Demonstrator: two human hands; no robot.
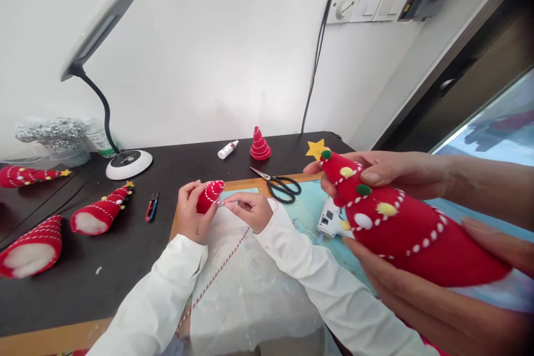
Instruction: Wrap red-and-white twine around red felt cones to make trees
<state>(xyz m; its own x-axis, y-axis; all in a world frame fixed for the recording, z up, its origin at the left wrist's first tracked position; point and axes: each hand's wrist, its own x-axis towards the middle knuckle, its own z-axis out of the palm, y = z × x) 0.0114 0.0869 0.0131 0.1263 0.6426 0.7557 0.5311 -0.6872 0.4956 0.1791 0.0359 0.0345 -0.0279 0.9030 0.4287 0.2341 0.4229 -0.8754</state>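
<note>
1. Snugly curled, the person's left hand [195, 212] has hold of a small red felt cone [209, 196]: the fingers wrap its side, with the narrow tip pointing up and away from the palm.
2. The right hand [247, 211] is nearly closed, its thumb and fingertips [228, 206] pinching red-and-white baker's twine [217, 272] right beside the cone. Bands of that twine circle the cone's upper part, and the loose length droops from the pinch toward the person, across a translucent plastic sheet [254, 289].
3. Just ahead of the right hand lie black-handled scissors [276, 185], on the edge of a blue cutting mat [306, 214]; a white hot glue gun [331, 219] sits farther right of the grip.
4. Straight ahead of both hands, well apart from them, a finished small cone tree [260, 144] stands upright beside a white glue bottle [227, 149].
5. Left of the grip, on the dark table [125, 272], lie a red-handled thread snip [152, 206] and three stuffed red felt cones [100, 211] — white filling shows in their open ends.
6. To the right, a co-worker's two hands [400, 175] hold up a large red felt tree [396, 228] — pom-poms dot it, and a yellow felt star [316, 149] tops it.
</note>
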